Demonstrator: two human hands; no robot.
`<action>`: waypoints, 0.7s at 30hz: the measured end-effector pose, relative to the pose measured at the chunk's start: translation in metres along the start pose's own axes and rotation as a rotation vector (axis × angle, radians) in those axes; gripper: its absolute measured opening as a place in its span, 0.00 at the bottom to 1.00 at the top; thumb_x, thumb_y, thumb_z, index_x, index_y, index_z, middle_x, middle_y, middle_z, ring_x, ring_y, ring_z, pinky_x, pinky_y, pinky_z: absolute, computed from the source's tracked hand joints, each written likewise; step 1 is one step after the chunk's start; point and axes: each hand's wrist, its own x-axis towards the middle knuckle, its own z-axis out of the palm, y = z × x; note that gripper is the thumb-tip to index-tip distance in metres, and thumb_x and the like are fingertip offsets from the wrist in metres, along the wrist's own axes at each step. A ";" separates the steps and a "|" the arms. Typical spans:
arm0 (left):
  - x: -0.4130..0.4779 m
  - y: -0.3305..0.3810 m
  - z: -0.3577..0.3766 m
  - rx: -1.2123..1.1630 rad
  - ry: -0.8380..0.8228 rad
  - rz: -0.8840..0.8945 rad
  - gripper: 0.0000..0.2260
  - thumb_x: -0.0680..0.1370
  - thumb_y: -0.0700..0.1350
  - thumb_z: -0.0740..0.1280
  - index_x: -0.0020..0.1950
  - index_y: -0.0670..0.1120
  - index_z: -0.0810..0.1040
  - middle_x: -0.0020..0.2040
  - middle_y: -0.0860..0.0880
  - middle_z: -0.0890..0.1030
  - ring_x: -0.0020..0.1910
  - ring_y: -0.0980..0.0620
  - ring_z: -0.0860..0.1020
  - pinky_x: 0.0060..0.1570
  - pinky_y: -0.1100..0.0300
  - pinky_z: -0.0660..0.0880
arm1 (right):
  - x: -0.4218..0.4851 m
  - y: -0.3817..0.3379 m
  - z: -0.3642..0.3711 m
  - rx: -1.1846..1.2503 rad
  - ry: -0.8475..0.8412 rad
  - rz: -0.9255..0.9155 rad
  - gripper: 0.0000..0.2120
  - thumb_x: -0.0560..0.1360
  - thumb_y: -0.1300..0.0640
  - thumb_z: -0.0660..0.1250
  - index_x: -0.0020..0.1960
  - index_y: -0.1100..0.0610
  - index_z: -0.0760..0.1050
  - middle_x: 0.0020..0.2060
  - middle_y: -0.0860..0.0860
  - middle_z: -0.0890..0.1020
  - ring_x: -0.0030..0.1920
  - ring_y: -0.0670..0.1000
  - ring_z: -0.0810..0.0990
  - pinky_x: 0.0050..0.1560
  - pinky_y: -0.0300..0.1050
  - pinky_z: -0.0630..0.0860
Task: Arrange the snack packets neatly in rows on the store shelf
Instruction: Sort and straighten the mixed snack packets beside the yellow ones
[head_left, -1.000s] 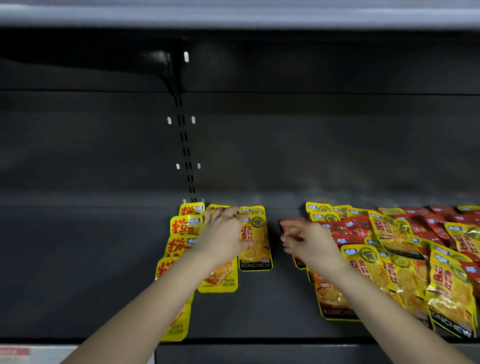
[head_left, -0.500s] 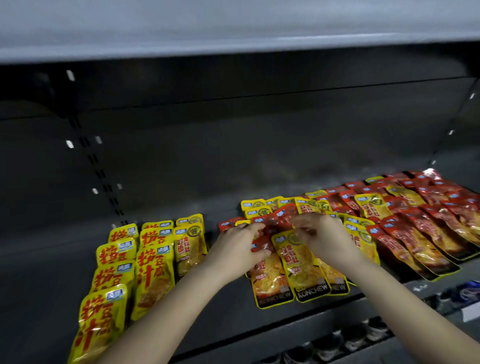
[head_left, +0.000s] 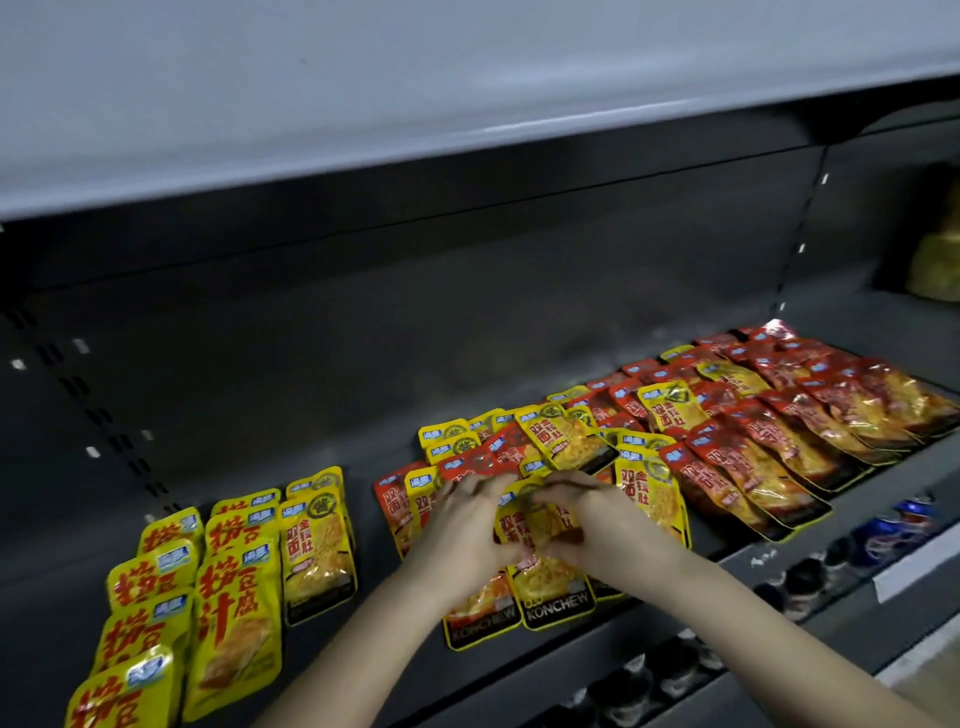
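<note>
The job is looking roughly a third done on the shelf (head_left: 363, 649). Left of the yellow packet (head_left: 540, 535) in hand, three short rows (head_left: 234, 587) are lying tidy. Behind and to the right of it, the red and yellow heap (head_left: 727, 441) is lying jumbled and overlapping. The left hand (head_left: 462, 525) and right hand (head_left: 597, 525) are each pinching that packet's upper part, every grip curled closed on it.

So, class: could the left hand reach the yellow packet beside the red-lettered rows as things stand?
Probably yes: only bare shelf lies between the left hand and that yellow packet, though it holds the centre packet.
</note>
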 end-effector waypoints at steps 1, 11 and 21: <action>0.000 0.000 0.001 -0.005 0.009 0.009 0.34 0.73 0.53 0.70 0.75 0.57 0.56 0.73 0.52 0.61 0.73 0.47 0.58 0.72 0.51 0.59 | 0.000 0.001 0.001 0.005 -0.013 -0.007 0.27 0.72 0.52 0.70 0.70 0.48 0.67 0.70 0.49 0.65 0.72 0.46 0.63 0.68 0.36 0.59; -0.008 0.001 0.010 -0.182 0.151 0.090 0.30 0.74 0.42 0.70 0.71 0.57 0.62 0.68 0.54 0.59 0.69 0.55 0.63 0.60 0.72 0.57 | -0.004 -0.002 0.007 0.058 0.053 -0.027 0.28 0.72 0.59 0.70 0.69 0.49 0.67 0.74 0.47 0.59 0.70 0.50 0.67 0.64 0.35 0.63; -0.017 -0.014 -0.007 -0.225 0.353 0.125 0.29 0.74 0.36 0.65 0.72 0.55 0.64 0.74 0.57 0.60 0.72 0.57 0.62 0.63 0.74 0.55 | 0.009 -0.033 0.003 0.101 0.264 -0.133 0.26 0.72 0.65 0.68 0.68 0.55 0.69 0.73 0.49 0.61 0.69 0.49 0.69 0.60 0.21 0.54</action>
